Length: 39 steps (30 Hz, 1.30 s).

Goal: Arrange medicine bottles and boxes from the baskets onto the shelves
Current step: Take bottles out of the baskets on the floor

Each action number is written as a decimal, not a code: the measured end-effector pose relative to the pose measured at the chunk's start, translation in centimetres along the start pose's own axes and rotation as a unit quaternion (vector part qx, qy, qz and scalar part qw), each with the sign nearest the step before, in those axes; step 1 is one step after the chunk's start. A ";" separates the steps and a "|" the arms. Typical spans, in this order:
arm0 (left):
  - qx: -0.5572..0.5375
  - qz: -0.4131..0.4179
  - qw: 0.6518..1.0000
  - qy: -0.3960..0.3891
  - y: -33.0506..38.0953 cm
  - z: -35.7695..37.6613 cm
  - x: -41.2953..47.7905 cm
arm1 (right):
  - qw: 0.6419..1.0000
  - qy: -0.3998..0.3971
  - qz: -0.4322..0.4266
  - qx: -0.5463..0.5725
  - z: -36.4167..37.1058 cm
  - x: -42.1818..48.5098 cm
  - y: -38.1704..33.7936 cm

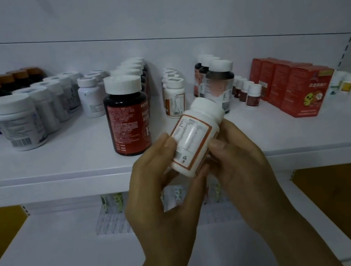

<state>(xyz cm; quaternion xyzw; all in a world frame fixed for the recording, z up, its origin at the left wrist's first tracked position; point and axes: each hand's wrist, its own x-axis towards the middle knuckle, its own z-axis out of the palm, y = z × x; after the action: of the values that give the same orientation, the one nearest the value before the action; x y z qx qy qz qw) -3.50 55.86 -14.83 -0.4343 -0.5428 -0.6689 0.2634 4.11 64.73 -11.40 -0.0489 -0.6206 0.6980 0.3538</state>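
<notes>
Before the shelf (57,158), tilted white orange-labelled bottle (194,139).

Dim bluish light, soft focus, bowed edges

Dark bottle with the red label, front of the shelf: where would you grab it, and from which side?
Grip the dark bottle round its body, below the cap, from the front: it stands upright, heading its row, bare shelf before it, bottles close behind.

My left hand (155,183) and right hand (241,163) hold the bottle (194,139) before the upper shelf (60,176); the tall bottle (129,122) stands on it behind, leftward; the boxes (290,86) line its right; the lower shelf (63,258) lies beneath.
</notes>
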 end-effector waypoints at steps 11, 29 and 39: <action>0.090 0.128 0.987 -0.022 -2.3 0.7 -0.7 | 0.999 -0.021 0.026 0.020 0.0 0.4 0.7; 0.134 0.228 0.963 -0.058 -3.8 1.9 1.7 | 0.993 -0.023 -0.012 -0.112 -1.8 4.3 -2.7; 0.225 0.039 0.958 -0.175 -3.3 2.6 4.2 | 0.938 -0.040 -0.020 -0.343 -3.4 10.1 0.1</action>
<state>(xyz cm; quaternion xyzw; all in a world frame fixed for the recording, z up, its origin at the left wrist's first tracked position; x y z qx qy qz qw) -7.53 59.80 -12.73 -0.4950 -0.6997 -0.4318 0.2809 -1.69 73.18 -8.48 -0.1275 -0.8367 0.4371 0.3042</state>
